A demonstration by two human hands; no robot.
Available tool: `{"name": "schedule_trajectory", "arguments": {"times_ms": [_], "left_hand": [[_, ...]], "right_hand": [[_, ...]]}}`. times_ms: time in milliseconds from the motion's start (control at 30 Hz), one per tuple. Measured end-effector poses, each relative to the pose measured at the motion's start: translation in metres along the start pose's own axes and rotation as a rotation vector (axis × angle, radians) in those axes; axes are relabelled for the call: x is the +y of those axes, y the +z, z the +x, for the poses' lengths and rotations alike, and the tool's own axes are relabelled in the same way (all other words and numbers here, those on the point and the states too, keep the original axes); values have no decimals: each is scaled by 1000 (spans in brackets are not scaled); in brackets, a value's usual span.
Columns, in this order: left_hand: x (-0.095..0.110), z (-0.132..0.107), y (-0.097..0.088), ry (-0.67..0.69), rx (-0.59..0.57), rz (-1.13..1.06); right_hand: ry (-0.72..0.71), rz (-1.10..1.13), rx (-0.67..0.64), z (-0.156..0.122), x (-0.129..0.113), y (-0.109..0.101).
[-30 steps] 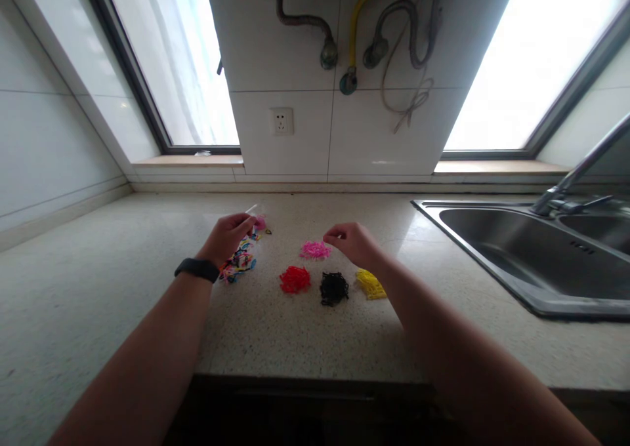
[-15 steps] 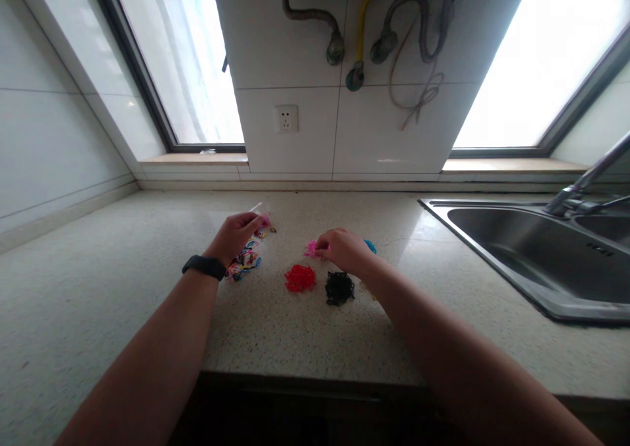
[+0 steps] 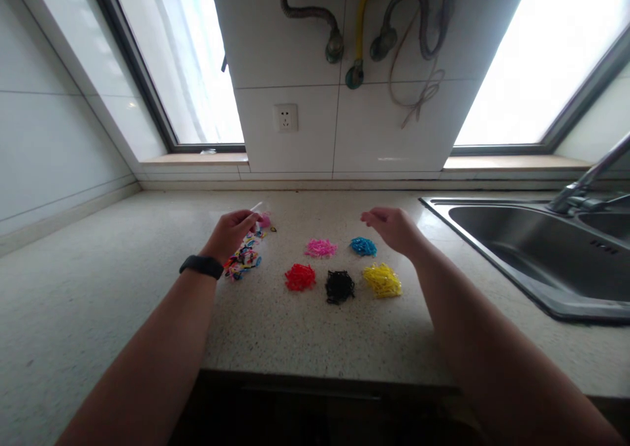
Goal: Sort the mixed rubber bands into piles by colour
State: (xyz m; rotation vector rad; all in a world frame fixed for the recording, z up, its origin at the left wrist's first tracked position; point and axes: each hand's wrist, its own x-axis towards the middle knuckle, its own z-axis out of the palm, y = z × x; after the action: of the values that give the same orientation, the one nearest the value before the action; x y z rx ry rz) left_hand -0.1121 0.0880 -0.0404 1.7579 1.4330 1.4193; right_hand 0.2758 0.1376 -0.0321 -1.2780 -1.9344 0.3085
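My left hand (image 3: pixel 230 233), with a black band on its wrist, is closed at the edge of a small clear plastic bag (image 3: pixel 264 208) with something pink by it. Partly under that hand lies a mixed heap of multicoloured small rubber bands (image 3: pixel 245 260). My right hand (image 3: pixel 392 228) hovers just behind and right of the blue band pile (image 3: pixel 363 246), thumb and fingers pressed together. Whatever they may pinch is too small to see. Sorted by colour, a pink pile (image 3: pixel 320 248), a red pile (image 3: pixel 300 277), a black pile (image 3: pixel 339 286) and a yellow pile (image 3: pixel 382 280) lie between my arms.
Speckled stone countertop (image 3: pixel 275 334) carries all the piles. To the right is a steel sink (image 3: pixel 526 256) with a faucet (image 3: pixel 581 187). A tiled wall behind bears a socket (image 3: pixel 286 118) and hanging hoses (image 3: pixel 361 33).
My right hand has moved from the pink pile to the right and back, uncovering the blue and yellow piles. My left hand has shifted only slightly, staying beside the mixed heap.
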Motion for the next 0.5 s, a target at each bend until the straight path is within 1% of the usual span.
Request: {"name": "schedule_trajectory", "arguments": {"times_ms": [133,233,300,400,500], "left_hand": [[-2,1,-1,-8,-1,0],[-4,1,-2,-19,4,1],[-6,2,-2,-25,5,4],[-6,2,-3,-28,-4,0],[-6,2,-3,-39,-19,-8]], "right_hand": [[133,316,94,6,33,-15],[218,544,169,6,51,-19],[267,666,198,5,59,-19],[335,763,209,3,65,-16],[358,788,213,3,66,-13]]}}
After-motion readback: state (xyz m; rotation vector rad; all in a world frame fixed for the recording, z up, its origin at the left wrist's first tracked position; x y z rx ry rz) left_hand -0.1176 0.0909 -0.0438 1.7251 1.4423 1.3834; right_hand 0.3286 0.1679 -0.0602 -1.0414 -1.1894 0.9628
